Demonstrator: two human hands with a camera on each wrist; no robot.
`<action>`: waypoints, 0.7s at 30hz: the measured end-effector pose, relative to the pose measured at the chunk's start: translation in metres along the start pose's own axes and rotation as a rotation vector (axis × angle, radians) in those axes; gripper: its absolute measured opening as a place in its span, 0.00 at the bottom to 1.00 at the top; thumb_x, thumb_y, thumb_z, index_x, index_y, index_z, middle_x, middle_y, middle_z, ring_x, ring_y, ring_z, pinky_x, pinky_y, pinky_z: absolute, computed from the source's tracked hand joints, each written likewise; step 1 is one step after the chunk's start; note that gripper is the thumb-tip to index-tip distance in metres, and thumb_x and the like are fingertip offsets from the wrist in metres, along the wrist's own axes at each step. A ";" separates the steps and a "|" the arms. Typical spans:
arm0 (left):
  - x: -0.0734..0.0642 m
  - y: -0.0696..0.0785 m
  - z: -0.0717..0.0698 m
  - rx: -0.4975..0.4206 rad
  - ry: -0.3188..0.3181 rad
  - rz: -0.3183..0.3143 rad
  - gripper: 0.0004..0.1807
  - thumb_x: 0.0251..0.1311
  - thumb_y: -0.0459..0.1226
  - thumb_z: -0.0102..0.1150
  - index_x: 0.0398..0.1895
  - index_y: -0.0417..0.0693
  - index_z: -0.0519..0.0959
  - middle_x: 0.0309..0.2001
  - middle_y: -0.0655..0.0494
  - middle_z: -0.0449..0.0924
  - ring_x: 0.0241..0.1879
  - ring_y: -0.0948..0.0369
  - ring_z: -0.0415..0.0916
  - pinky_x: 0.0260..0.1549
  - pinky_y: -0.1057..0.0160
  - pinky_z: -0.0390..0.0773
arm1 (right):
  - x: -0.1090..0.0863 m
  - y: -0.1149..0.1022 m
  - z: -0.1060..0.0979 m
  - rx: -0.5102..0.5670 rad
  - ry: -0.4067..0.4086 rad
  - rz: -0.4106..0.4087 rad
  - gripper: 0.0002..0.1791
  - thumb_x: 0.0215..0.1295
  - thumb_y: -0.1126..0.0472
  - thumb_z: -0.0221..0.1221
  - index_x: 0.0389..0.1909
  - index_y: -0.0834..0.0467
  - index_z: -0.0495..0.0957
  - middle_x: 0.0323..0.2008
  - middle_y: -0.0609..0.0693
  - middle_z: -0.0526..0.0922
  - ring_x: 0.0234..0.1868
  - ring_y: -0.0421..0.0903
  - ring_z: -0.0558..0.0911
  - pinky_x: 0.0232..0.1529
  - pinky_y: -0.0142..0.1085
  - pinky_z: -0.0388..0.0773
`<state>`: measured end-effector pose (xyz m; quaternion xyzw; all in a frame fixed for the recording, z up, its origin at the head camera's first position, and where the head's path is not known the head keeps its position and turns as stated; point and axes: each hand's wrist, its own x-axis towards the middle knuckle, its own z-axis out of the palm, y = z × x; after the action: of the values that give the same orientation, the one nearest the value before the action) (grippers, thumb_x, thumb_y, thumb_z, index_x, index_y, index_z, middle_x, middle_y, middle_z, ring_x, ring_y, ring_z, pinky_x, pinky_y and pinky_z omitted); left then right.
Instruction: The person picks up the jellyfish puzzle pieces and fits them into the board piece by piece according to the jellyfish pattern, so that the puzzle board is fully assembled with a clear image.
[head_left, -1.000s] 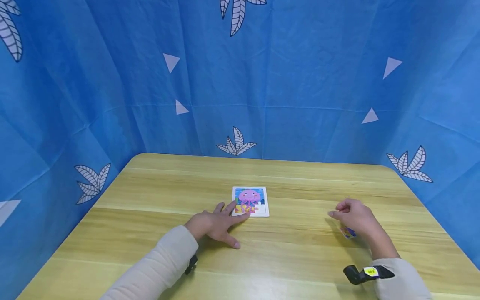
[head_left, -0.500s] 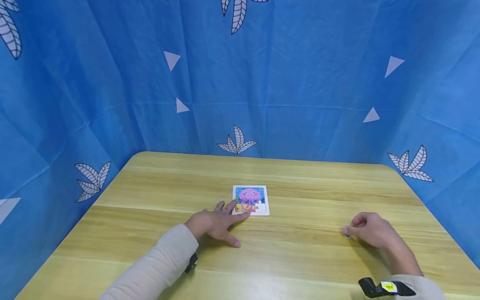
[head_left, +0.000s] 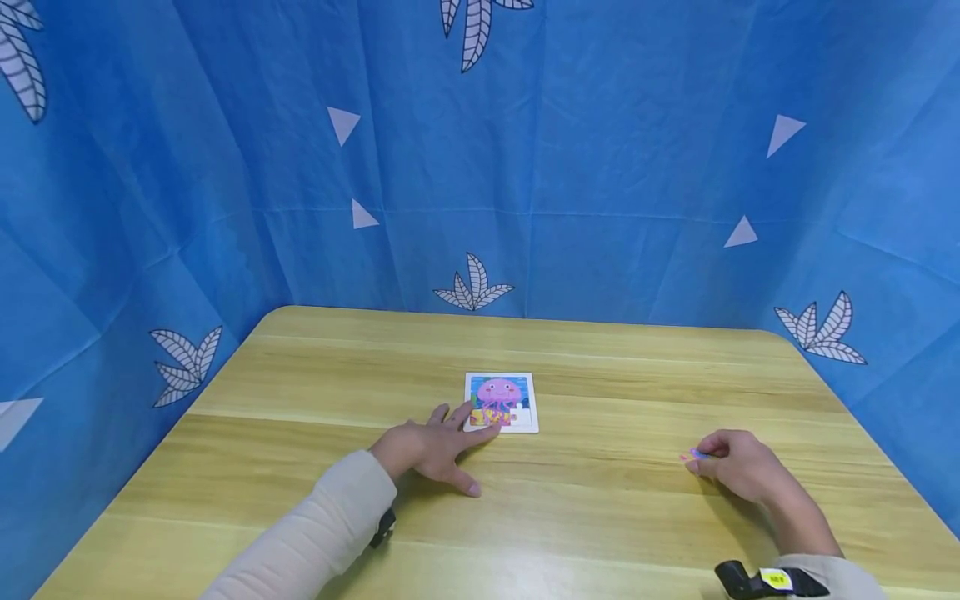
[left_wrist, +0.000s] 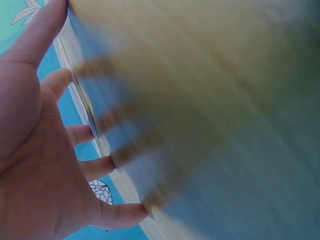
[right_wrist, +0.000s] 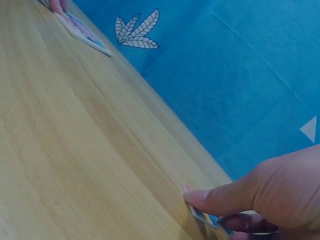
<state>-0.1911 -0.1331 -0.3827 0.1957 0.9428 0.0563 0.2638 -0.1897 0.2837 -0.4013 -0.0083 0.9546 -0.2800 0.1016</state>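
A jigsaw puzzle (head_left: pixel 498 390) with a pink jellyfish picture lies in a white frame near the middle of the table; a white gap shows at its lower right. My left hand (head_left: pixel 438 450) is spread, its fingertips resting on the frame's lower left edge and corner. At the right, my right hand (head_left: pixel 742 468) pinches a small puzzle piece (right_wrist: pixel 202 217) between thumb and fingers. Pink and blue print shows on the piece, held tilted close over the wood. In the left wrist view the spread fingers (left_wrist: pixel 97 167) reach down to the table surface.
The pale wooden table (head_left: pixel 600 517) has rounded far corners. Directly behind it and along its sides hangs a blue curtain (head_left: pixel 622 167) with white leaves and triangles. A black wrist strap (head_left: pixel 772 581) sits over the right sleeve.
My right hand has drawn back toward the lower right and picked at the puzzle piece that lay under it, now pinching it. My left hand and the framed puzzle have stayed put.
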 end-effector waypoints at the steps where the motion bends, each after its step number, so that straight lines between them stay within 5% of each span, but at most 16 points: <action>1: 0.000 0.000 0.000 -0.002 0.000 0.000 0.48 0.48 0.66 0.58 0.71 0.83 0.45 0.76 0.55 0.31 0.73 0.44 0.33 0.59 0.28 0.48 | 0.000 0.000 0.000 0.001 0.000 -0.006 0.26 0.57 0.51 0.65 0.42 0.70 0.75 0.37 0.59 0.80 0.39 0.52 0.77 0.41 0.48 0.73; 11: -0.001 0.001 0.000 0.001 -0.001 -0.005 0.48 0.48 0.66 0.58 0.71 0.83 0.45 0.76 0.55 0.31 0.73 0.44 0.33 0.59 0.28 0.49 | 0.000 -0.002 0.005 0.027 0.036 -0.027 0.21 0.57 0.56 0.65 0.42 0.69 0.73 0.36 0.58 0.79 0.38 0.51 0.77 0.39 0.45 0.71; 21: -0.003 0.003 -0.001 -0.005 -0.004 -0.016 0.48 0.48 0.65 0.59 0.71 0.84 0.45 0.76 0.56 0.31 0.74 0.44 0.33 0.60 0.29 0.48 | 0.001 -0.004 0.009 0.033 0.086 -0.004 0.28 0.56 0.53 0.66 0.47 0.67 0.69 0.35 0.58 0.77 0.37 0.52 0.76 0.34 0.39 0.68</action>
<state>-0.1888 -0.1318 -0.3798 0.1877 0.9437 0.0562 0.2665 -0.1890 0.2756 -0.4066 0.0034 0.9532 -0.2962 0.0599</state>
